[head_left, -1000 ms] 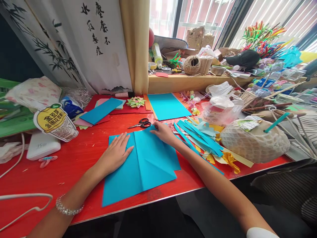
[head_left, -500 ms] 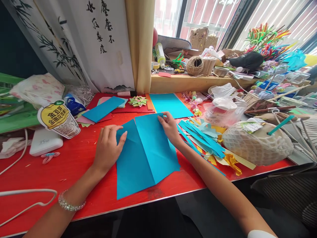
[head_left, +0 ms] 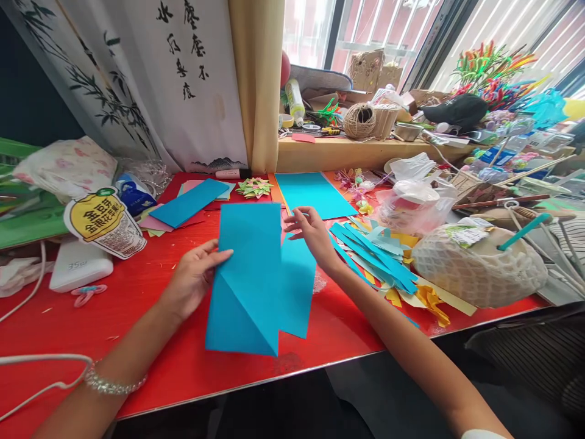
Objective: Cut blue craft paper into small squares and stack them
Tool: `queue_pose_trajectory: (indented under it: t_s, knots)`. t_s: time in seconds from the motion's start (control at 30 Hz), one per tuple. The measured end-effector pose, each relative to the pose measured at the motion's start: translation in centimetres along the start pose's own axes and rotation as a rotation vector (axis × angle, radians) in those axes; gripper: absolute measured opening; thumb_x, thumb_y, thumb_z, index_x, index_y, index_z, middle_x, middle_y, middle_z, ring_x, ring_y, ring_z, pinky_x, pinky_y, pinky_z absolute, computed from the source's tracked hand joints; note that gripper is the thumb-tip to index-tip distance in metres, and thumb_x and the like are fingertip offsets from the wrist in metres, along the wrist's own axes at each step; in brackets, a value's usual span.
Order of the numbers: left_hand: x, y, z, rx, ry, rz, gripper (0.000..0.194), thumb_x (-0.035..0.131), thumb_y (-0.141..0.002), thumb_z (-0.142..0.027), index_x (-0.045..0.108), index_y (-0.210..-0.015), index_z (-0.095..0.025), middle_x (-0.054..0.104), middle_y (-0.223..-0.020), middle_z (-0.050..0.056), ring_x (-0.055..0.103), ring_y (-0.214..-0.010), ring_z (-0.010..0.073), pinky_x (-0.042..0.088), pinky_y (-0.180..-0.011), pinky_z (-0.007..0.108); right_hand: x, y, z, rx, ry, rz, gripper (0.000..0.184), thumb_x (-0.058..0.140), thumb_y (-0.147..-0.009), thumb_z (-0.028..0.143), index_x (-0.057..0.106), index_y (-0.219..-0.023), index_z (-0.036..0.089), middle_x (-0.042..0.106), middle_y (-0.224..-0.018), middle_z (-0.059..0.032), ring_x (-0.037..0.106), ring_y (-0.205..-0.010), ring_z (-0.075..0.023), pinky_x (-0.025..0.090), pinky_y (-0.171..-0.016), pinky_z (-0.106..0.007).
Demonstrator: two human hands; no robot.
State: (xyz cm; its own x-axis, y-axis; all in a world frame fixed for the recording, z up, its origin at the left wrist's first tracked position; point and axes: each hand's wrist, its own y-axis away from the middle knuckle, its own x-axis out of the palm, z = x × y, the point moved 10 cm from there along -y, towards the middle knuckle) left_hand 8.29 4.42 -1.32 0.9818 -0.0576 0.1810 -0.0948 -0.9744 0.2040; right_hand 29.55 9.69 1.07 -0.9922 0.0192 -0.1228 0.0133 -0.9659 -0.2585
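Pinching the folded blue sheet (head_left: 249, 268) by its left edge in the left grip (head_left: 194, 274), closed snugly with the thumb across the front! Presenting it lengthwise over the near part of the red surface (head_left: 150, 353), right between the two forearms. Can't tell about contact between its lower edge and the surface. Showing a diagonal crease as well, slanting from the left edge down to the lower right corner.

Over to the right grip (head_left: 311, 235) now: holding nothing, with fingers loosely parted and slightly curled, hovering just beside the upper right edge of the sheet. Partly covering a second blue sheet (head_left: 297, 286), visible to the right.

Wearing a clear beaded bracelet (head_left: 114, 381) on the left wrist. Looking farther back: spotting a larger blue sheet (head_left: 315, 195) flat near the ledge (head_left: 365, 155), a green and pink folded-paper ornament (head_left: 254, 188) just left of it, then a narrow blue rectangle (head_left: 189, 204) atop some coloured papers (head_left: 153, 224).

Swinging right, past a heap of blue strips (head_left: 375, 253) and crumpled yellow paper (head_left: 432, 305), to a round bundle in white netting (head_left: 479, 271) with a teal straw (head_left: 523, 231) poking out. Up on the ledge, catching a ball of twine (head_left: 359, 121) and a black cap (head_left: 457, 111).
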Motion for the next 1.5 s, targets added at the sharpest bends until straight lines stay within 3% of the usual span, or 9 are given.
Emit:
queue_pose_trajectory:
  t_s: [0.17,0.27,0.43,0.7,0.93,1.1,1.3,1.4,1.5]
  knots:
    - [-3.2,-1.4,0.7,-0.032,0.008,-0.094,0.027,0.068,-0.069,-0.02,0.063,-0.096,-0.019,0.068,-0.091,0.002,0.062,-0.068,0.0112,0.052,-0.057,0.018,-1.3,-1.1,-3.1,0.015,0.906,0.192,0.048,0.063,-0.068,0.052,0.054,-0.096,0.014,0.055,-0.105,-0.0152,0.05,-0.1,-0.0281,0.041,-0.078,-0.035]
    - [-3.5,-1.9,1.9,-0.086,-0.163,-0.082,0.03,0.067,-0.07,-0.029,0.062,-0.097,-0.016,0.068,-0.088,0.005,0.062,-0.07,0.0147,0.052,-0.057,0.022,-0.6,-0.8,-4.5,0.028,1.079,0.333,0.056,0.066,-0.062,0.056,0.056,-0.097,0.013,0.057,-0.101,-0.0155,0.052,-0.096,-0.03,0.041,-0.073,-0.034]
    - [-2.7,-2.1,2.4,-0.076,-0.301,-0.01,0.034,0.061,-0.073,-0.041,0.061,-0.096,-0.017,0.067,-0.08,0.003,0.061,-0.067,0.0154,0.051,-0.058,0.025,0.4,0.0,-3.1,0.016,0.853,0.545,0.041,0.062,-0.071,0.045,0.055,-0.1,0.017,0.059,-0.094,-0.0069,0.053,-0.083,-0.0202,0.039,-0.065,-0.027]
    - [-2.4,-2.2,2.5,-0.062,-0.369,0.024,0.029,0.066,-0.066,-0.042,0.062,-0.079,-0.016,0.065,-0.073,0.001,0.06,-0.065,0.0149,0.049,-0.064,0.026,0.4,6.2,2.2,0.072,0.18,1.293,0.027,0.061,-0.075,0.039,0.062,-0.079,0.012,0.056,-0.074,-0.002,0.049,-0.067,-0.0116,0.037,-0.063,-0.024]
    - [1.8,-0.9,4.3,-0.158,-0.388,0.243,0.03,0.064,-0.067,-0.043,0.063,-0.078,-0.016,0.062,-0.065,-0.001,0.057,-0.059,0.0134,0.045,-0.056,0.024,5.0,2.0,0.6,-0.126,0.407,0.681,0.033,0.056,-0.077,0.044,0.044,-0.063,0.016,0.034,-0.062,0.0048,0.031,-0.058,-0.0081,0.025,-0.052,-0.022]
    - [2.3,-0.4,4.8,-0.193,-0.35,0.268,0.033,0.066,-0.066,-0.043,0.065,-0.087,-0.018,0.068,-0.076,0.001,0.062,-0.068,0.0185,0.048,-0.058,0.026,6.6,2.2,0.6,-0.247,0.473,0.52,0.025,0.053,-0.081,0.039,0.05,-0.07,0.016,0.046,-0.067,0.002,0.041,-0.062,-0.011,0.033,-0.056,-0.024]
    - [0.0,-0.9,2.6,-0.054,-0.213,0.048,0.036,0.071,-0.063,-0.035,0.064,-0.095,-0.02,0.071,-0.084,0.003,0.065,-0.072,0.0205,0.053,-0.061,0.028,2.1,0.8,0.6,-0.167,0.408,0.128,0.047,0.052,-0.08,0.046,0.046,-0.117,0.019,0.05,-0.117,-0.0108,0.048,-0.106,-0.0194,0.041,-0.086,-0.032]
    - [-1.6,-1.0,1.3,0.031,-0.142,-0.069,0.035,0.069,-0.066,-0.034,0.063,-0.098,-0.021,0.07,-0.089,0.003,0.066,-0.073,0.0189,0.054,-0.065,0.029,0.0,-0.4,1.3,-0.121,0.36,0.143,0.046,0.052,-0.079,0.048,0.05,-0.113,0.018,0.053,-0.116,-0.0108,0.051,-0.106,-0.0197,0.044,-0.084,-0.033]
    - [-2.2,-1.2,1.3,0.041,-0.156,-0.099,0.034,0.069,-0.066,-0.035,0.063,-0.096,-0.02,0.07,-0.087,0.003,0.066,-0.072,0.0184,0.054,-0.064,0.028,-2.6,-0.8,6.2,-0.257,0.207,0.136,0.034,0.047,-0.083,0.045,0.055,-0.107,0.022,0.06,-0.103,-0.0043,0.056,-0.099,-0.0162,0.045,-0.084,-0.031]
